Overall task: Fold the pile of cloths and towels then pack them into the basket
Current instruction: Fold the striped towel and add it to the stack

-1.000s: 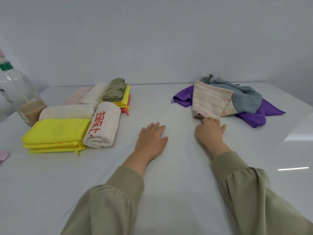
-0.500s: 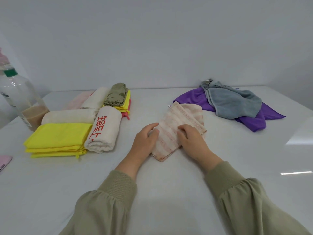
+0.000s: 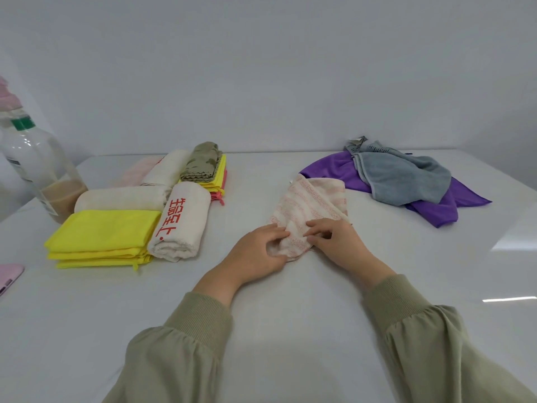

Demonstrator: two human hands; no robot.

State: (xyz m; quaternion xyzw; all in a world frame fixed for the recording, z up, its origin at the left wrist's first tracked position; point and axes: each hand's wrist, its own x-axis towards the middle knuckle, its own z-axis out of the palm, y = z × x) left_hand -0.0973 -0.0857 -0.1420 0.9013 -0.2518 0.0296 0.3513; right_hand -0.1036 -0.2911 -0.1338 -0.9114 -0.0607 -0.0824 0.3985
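Note:
A pink-striped cream cloth (image 3: 312,203) lies crumpled on the white table (image 3: 290,292) in front of me. My left hand (image 3: 257,253) grips its near left corner, fingers curled into the fabric. My right hand (image 3: 337,242) pinches the near right part of the same cloth. Behind it to the right lies an unfolded heap: a grey towel (image 3: 404,178) on top of a purple cloth (image 3: 436,210). On the left sit folded items: a yellow stack (image 3: 101,237), a rolled white towel with red characters (image 3: 181,219), more cream rolls (image 3: 122,197) and an olive cloth (image 3: 202,162). No basket is in view.
A large plastic bottle (image 3: 35,167) with brown liquid stands at the far left. A pink object (image 3: 8,276) pokes in at the left edge. A grey wall runs along the back of the table.
My right hand pulled the striped cloth off the heap toward me. Both hands have gathered on its near end; the left went from lying flat on the table to gripping it.

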